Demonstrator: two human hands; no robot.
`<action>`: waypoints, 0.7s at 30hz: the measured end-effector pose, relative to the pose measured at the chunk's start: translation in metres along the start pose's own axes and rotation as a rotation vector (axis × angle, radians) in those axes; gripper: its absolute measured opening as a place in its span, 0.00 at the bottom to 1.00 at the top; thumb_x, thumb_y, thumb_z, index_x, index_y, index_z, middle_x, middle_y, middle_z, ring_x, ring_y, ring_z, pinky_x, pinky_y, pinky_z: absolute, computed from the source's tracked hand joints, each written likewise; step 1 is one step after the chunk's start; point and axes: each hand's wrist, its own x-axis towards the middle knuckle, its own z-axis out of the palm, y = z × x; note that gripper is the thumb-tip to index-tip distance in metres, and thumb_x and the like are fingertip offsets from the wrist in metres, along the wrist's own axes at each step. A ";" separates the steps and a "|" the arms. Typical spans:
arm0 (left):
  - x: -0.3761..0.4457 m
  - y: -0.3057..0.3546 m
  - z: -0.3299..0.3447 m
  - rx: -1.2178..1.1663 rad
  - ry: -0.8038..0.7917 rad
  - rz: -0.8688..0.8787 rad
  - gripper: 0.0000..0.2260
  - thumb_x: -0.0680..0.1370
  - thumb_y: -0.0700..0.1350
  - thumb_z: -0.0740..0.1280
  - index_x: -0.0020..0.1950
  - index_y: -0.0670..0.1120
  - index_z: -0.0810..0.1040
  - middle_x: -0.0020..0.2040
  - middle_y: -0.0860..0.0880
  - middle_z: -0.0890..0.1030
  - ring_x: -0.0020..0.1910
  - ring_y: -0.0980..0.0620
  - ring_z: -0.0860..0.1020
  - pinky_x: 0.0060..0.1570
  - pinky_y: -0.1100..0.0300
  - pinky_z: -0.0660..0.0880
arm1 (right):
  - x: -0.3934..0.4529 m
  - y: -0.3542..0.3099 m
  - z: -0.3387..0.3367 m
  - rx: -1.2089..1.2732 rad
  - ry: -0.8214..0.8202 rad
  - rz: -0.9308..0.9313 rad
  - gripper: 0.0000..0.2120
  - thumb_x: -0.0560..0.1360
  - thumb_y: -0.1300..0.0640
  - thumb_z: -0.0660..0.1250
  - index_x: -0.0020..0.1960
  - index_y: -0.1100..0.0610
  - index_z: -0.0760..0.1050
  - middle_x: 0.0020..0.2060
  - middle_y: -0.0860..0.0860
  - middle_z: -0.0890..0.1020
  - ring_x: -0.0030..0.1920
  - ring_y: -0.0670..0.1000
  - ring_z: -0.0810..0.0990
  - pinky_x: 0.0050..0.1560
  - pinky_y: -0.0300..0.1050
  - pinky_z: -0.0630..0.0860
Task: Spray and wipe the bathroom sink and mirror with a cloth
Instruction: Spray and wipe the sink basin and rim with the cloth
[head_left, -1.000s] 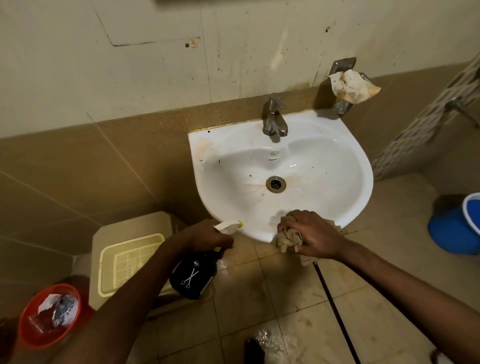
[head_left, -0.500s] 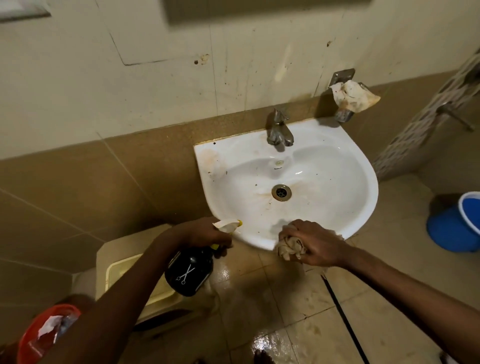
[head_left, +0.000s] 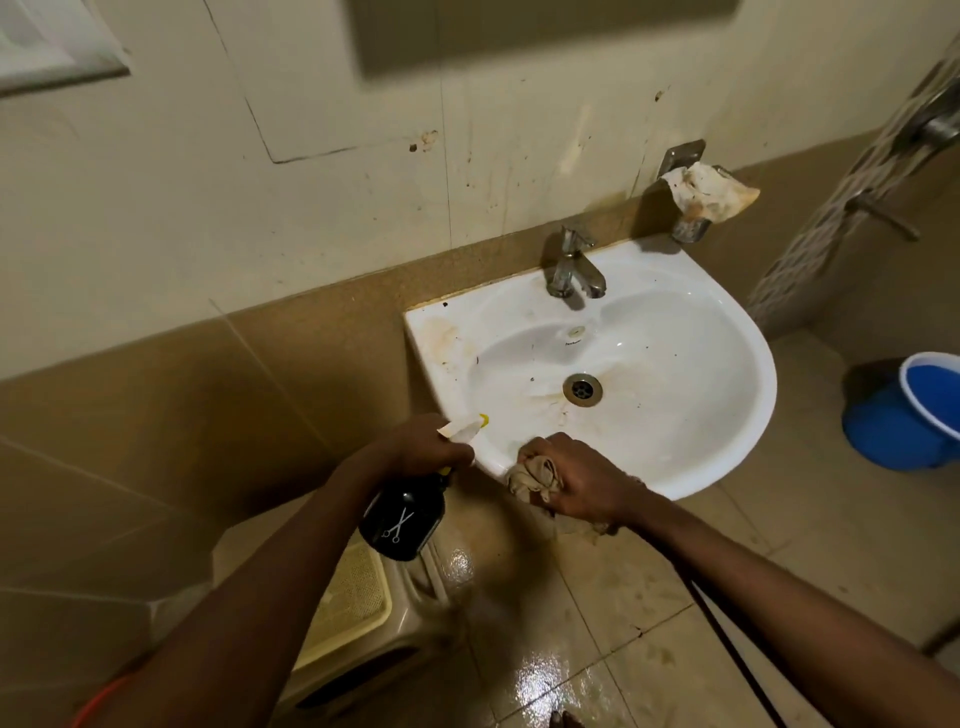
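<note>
1. I am looking down at a white sink (head_left: 675, 395) sitting right of centre in the frame, fixed against a wall that is tan tile below and pale plaster above.
2. My left hand (head_left: 426, 447) is wrapping closed around the neck of a black spray bottle (head_left: 402, 519), with its pale nozzle and yellow tip lying over the sink's near left rim and aiming into the basin.
3. The bottle's round body is hanging below my left hand, outside the sink, and is showing a white scissors mark.
4. My right hand (head_left: 582, 483) is closing into a fist on a bunched beige cloth (head_left: 535, 475), pressing it against the sink's front rim at centre frame.
5. The two hands are sitting near each other but not touching.
6. Brownish stains are spreading around the drain (head_left: 582, 388) and over the sink's upper left corner.
7. A metal tap (head_left: 571, 262) is standing at the back of the sink, and a crumpled stained rag (head_left: 709, 195) is resting on a metal holder just above its right rear corner.
8. The dark lower edge of the mirror (head_left: 545, 36) is showing blurred at the top centre.
9. A blue bucket (head_left: 904, 421) is sitting on the floor at the right edge.
10. A beige plastic stool (head_left: 353, 613) is standing under my left forearm on the wet, shiny floor tiles (head_left: 649, 597).
</note>
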 end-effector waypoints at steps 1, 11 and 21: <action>0.002 -0.001 -0.004 -0.023 -0.026 0.008 0.10 0.68 0.47 0.68 0.26 0.48 0.78 0.24 0.52 0.79 0.26 0.57 0.76 0.33 0.66 0.73 | 0.005 -0.003 -0.001 0.028 -0.001 0.036 0.24 0.68 0.44 0.72 0.61 0.47 0.69 0.50 0.53 0.75 0.51 0.54 0.76 0.50 0.51 0.74; 0.008 -0.019 -0.019 -0.005 0.035 0.058 0.11 0.61 0.54 0.67 0.26 0.48 0.79 0.27 0.48 0.80 0.29 0.52 0.77 0.40 0.56 0.74 | 0.035 -0.048 0.011 0.019 0.107 0.070 0.25 0.67 0.49 0.72 0.62 0.50 0.69 0.53 0.57 0.75 0.53 0.58 0.75 0.49 0.51 0.74; 0.018 -0.046 -0.050 -0.041 0.166 0.088 0.17 0.72 0.45 0.68 0.22 0.52 0.76 0.23 0.53 0.77 0.25 0.60 0.73 0.38 0.61 0.71 | 0.100 -0.102 0.027 -0.081 0.333 0.327 0.23 0.73 0.45 0.64 0.64 0.52 0.65 0.56 0.59 0.70 0.53 0.62 0.73 0.51 0.53 0.70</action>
